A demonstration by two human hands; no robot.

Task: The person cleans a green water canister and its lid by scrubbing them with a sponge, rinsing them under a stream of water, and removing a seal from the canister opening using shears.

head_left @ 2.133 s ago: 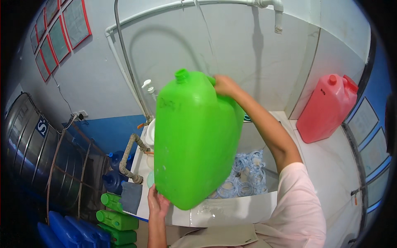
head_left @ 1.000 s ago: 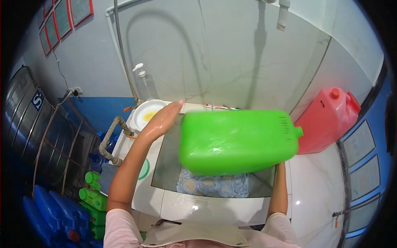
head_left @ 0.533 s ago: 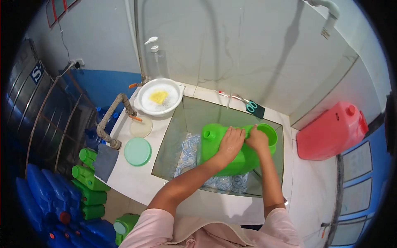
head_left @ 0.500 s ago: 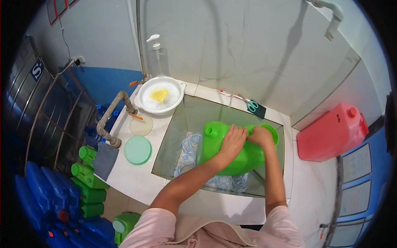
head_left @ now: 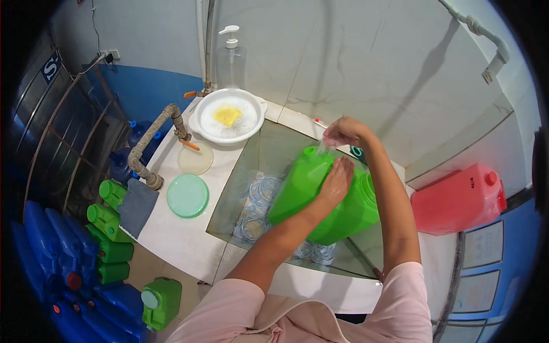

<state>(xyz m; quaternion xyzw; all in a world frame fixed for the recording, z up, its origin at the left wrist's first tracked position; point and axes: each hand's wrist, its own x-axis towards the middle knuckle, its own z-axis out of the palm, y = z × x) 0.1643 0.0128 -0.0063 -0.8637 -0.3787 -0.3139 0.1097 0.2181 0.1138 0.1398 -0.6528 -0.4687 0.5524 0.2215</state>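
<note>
My left hand (head_left: pixel 336 182) grips the top of a green jerrycan (head_left: pixel 297 197), which lies tilted in a tiled sink basin (head_left: pixel 240 166) over several rings of pale blue coils (head_left: pixel 260 191). My right hand (head_left: pixel 342 131) is raised just above the can's small spout, fingers curled in around a pale, translucent stream or object that I cannot make out. Teal-handled scissors (head_left: pixel 355 153) and a red-and-white thin item (head_left: pixel 319 122) lie partly hidden on the back ledge, close to my right hand.
A white basin (head_left: pixel 227 117) with yellow sponge, pump bottle (head_left: pixel 231 66), pipe with valve (head_left: pixel 154 140) and round lids (head_left: pixel 187 195) line the left counter. A pink jerrycan (head_left: pixel 452 200) stands right. Several blue (head_left: pixel 51 246) and green containers (head_left: pixel 160 303) are lower left, beside a steel tank (head_left: pixel 31 103).
The green can, raised earlier, has been turned and lowered into the sink. In the last half second my right hand has risen from its handle to above the spout.
</note>
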